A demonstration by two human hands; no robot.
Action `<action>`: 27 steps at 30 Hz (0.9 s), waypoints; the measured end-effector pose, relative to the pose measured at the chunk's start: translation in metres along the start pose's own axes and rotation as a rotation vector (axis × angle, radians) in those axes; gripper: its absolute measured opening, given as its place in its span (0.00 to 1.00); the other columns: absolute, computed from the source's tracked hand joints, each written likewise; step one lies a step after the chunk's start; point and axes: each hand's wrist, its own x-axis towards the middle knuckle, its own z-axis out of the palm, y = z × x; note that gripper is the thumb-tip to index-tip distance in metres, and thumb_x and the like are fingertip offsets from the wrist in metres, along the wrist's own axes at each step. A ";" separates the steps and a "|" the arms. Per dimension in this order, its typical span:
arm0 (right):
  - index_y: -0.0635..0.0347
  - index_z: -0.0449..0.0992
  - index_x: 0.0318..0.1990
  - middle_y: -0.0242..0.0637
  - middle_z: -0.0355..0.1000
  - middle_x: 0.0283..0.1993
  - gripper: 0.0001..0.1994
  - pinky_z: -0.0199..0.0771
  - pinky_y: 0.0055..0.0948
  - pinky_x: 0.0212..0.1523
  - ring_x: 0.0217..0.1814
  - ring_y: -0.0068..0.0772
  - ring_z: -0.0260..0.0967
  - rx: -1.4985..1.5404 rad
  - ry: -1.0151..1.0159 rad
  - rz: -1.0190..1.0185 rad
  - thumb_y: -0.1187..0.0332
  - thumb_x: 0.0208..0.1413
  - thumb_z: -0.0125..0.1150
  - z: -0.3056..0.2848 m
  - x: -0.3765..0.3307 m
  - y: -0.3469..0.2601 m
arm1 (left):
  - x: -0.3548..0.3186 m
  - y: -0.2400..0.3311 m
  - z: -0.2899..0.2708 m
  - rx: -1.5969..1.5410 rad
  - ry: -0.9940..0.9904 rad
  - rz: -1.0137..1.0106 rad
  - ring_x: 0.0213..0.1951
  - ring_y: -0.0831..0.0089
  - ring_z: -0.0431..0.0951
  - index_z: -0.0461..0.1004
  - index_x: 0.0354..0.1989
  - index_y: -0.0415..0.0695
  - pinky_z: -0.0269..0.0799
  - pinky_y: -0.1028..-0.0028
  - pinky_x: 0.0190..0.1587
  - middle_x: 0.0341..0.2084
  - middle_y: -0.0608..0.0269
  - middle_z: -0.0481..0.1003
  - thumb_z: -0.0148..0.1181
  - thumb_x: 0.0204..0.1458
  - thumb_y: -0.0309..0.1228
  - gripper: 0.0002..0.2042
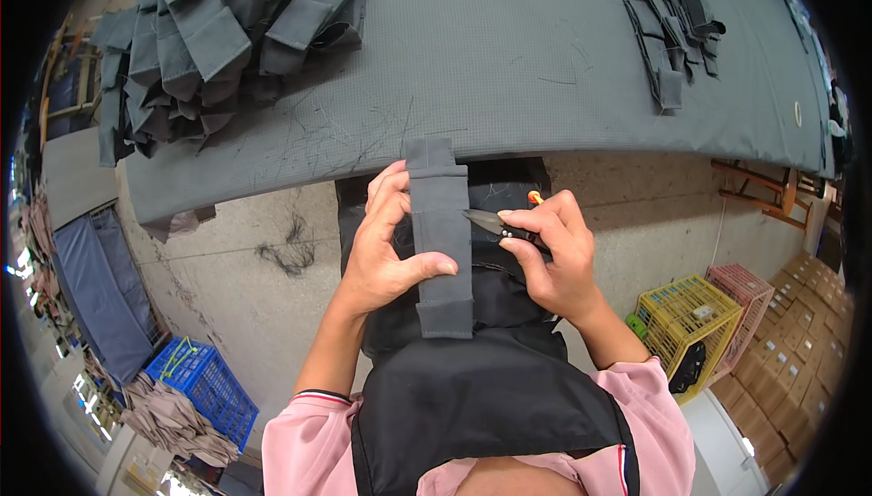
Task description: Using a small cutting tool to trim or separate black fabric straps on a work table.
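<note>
My left hand (386,246) grips a grey sewn fabric strip (442,233) from its left side, thumb on top and fingers behind. The strip hangs lengthwise over my black apron (481,396), its far end by the table's near edge. In my right hand (559,255) is a pair of small thread snips (495,225), held between thumb and fingers. Their pointed blades reach the strip's right edge. An orange ring-shaped piece (535,197) shows just beyond the right fingers.
A big heap of grey strips (195,33) lies at the table's far left, a smaller bundle (668,24) at far right. Loose threads litter the grey table cover (472,60) and floor. A blue crate (204,387) stands left; yellow (690,314) and red crates (747,292) stand right, near cartons (799,351).
</note>
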 end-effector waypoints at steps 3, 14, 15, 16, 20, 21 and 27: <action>0.62 0.77 0.35 0.36 0.63 0.26 0.13 0.66 0.26 0.24 0.22 0.31 0.61 -0.020 0.003 -0.029 0.79 0.37 0.66 0.004 0.003 0.003 | 0.002 0.002 0.001 0.049 -0.018 0.030 0.63 0.52 0.53 0.69 0.36 0.39 0.51 0.58 0.61 0.53 0.55 0.64 0.77 0.27 0.45 0.31; 0.61 0.75 0.35 0.37 0.64 0.27 0.15 0.64 0.28 0.20 0.22 0.34 0.64 0.000 -0.140 -0.116 0.78 0.34 0.67 0.012 0.019 -0.002 | 0.003 0.008 -0.002 0.223 -0.071 0.078 0.62 0.50 0.53 0.64 0.31 0.39 0.44 0.53 0.62 0.50 0.52 0.63 0.75 0.24 0.54 0.36; 0.61 0.75 0.35 0.37 0.64 0.27 0.15 0.64 0.28 0.20 0.22 0.34 0.64 -0.001 -0.142 -0.116 0.78 0.34 0.67 0.012 0.018 -0.002 | 0.003 0.009 -0.002 0.229 -0.074 0.079 0.62 0.49 0.53 0.64 0.32 0.39 0.43 0.53 0.62 0.50 0.51 0.63 0.75 0.23 0.55 0.36; 0.62 0.75 0.35 0.38 0.65 0.28 0.15 0.67 0.28 0.26 0.24 0.33 0.64 0.003 -0.156 -0.086 0.79 0.35 0.67 0.012 0.017 -0.002 | 0.003 0.009 -0.003 0.236 -0.076 0.078 0.62 0.49 0.52 0.64 0.32 0.38 0.42 0.52 0.63 0.50 0.50 0.63 0.74 0.22 0.56 0.37; 0.63 0.76 0.35 0.38 0.66 0.28 0.14 0.70 0.27 0.30 0.26 0.32 0.64 0.049 -0.179 0.025 0.80 0.35 0.66 0.013 0.014 -0.004 | 0.001 0.007 -0.004 0.250 -0.111 0.068 0.63 0.48 0.51 0.63 0.33 0.38 0.41 0.51 0.63 0.51 0.48 0.61 0.74 0.21 0.58 0.39; 0.63 0.76 0.35 0.38 0.66 0.28 0.14 0.70 0.27 0.30 0.26 0.32 0.64 0.049 -0.180 0.026 0.80 0.35 0.66 0.013 0.014 -0.004 | 0.000 0.007 -0.004 0.257 -0.124 0.062 0.63 0.48 0.51 0.63 0.34 0.38 0.40 0.51 0.63 0.52 0.48 0.60 0.74 0.21 0.59 0.40; 0.63 0.76 0.35 0.38 0.66 0.29 0.13 0.67 0.25 0.25 0.27 0.30 0.64 0.065 -0.188 0.038 0.81 0.37 0.65 0.012 0.011 -0.003 | 0.000 0.009 -0.002 0.286 -0.162 0.058 0.63 0.47 0.50 0.62 0.35 0.38 0.38 0.50 0.64 0.53 0.48 0.58 0.73 0.20 0.60 0.42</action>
